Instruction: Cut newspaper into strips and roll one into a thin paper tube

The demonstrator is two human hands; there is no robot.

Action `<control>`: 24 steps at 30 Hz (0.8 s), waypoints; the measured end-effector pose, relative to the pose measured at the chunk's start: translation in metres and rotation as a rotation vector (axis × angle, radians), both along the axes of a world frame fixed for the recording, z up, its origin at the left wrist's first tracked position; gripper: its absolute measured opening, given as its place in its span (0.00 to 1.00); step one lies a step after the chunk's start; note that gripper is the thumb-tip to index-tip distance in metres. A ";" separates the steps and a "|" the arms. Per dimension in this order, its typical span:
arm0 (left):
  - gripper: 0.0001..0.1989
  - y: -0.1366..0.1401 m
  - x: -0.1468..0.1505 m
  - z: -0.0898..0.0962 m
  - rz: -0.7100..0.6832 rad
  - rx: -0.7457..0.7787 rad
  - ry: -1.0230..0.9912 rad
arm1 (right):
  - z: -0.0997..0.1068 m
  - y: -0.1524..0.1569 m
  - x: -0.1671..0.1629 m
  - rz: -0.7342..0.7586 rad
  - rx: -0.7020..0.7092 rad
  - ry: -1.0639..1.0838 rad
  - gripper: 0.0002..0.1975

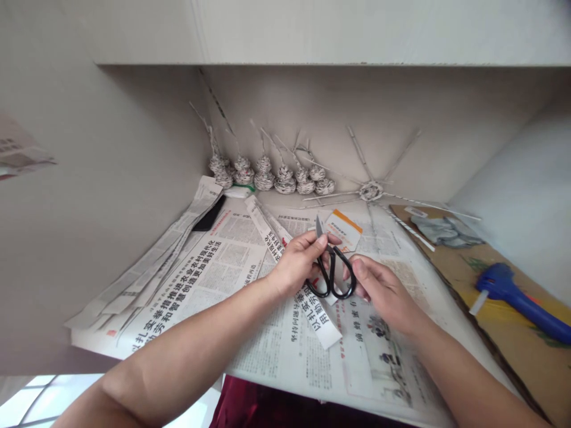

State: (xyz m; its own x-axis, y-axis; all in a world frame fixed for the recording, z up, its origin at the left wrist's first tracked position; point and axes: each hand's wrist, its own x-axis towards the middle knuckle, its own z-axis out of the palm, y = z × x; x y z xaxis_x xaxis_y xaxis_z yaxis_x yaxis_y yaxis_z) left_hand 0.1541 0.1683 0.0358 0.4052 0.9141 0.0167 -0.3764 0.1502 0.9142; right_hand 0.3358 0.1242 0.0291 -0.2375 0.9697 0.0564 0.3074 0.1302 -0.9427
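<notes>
A pair of black-handled scissors [332, 273] is held over the newspaper, with its blades pointing up and away from me. My left hand [297, 261] pinches it near the pivot, at the base of the blades. At the right handle loop, the fingers of my right hand [379, 291] are curled around the black rim. Beneath the scissors, long cut newspaper strips [328, 336] lie aslant on the newspaper sheet [267, 351]. Just beyond my hands is a small white packet with an orange edge [343, 230].
Several woven paper gourd shapes [264, 175] line the back wall beside a spoked paper weaving [371, 191]. More newspaper strips [165, 261] and a black flat object [209, 215] lie left. On cardboard [513, 362] at right are a blue glue gun [521, 297] and grey cloth [446, 230]. A shelf edge [312, 63] overhangs.
</notes>
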 end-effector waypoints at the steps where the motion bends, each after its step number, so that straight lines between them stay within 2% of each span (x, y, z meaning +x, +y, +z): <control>1: 0.17 -0.002 0.000 0.000 -0.025 0.016 0.027 | 0.001 0.000 0.000 0.023 -0.001 -0.013 0.22; 6: 0.18 -0.006 0.004 -0.006 0.023 0.064 0.108 | -0.001 -0.003 -0.004 0.089 -0.044 -0.065 0.20; 11: 0.18 -0.005 0.006 -0.012 0.117 0.086 0.115 | -0.007 -0.004 -0.002 0.064 -0.207 -0.069 0.23; 16: 0.19 -0.005 0.004 -0.008 0.142 0.073 0.101 | -0.003 -0.005 -0.005 0.096 -0.415 0.062 0.25; 24: 0.18 -0.002 0.003 -0.008 0.153 0.022 0.033 | 0.004 -0.010 -0.010 0.159 -0.563 0.336 0.24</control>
State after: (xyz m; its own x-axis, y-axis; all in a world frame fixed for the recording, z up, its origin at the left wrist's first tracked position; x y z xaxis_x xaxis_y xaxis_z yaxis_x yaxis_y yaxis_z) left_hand 0.1573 0.1667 0.0280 0.2617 0.9648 0.0266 -0.3627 0.0728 0.9291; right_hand 0.3259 0.1143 0.0334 -0.4376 0.8277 -0.3514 0.0033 -0.3893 -0.9211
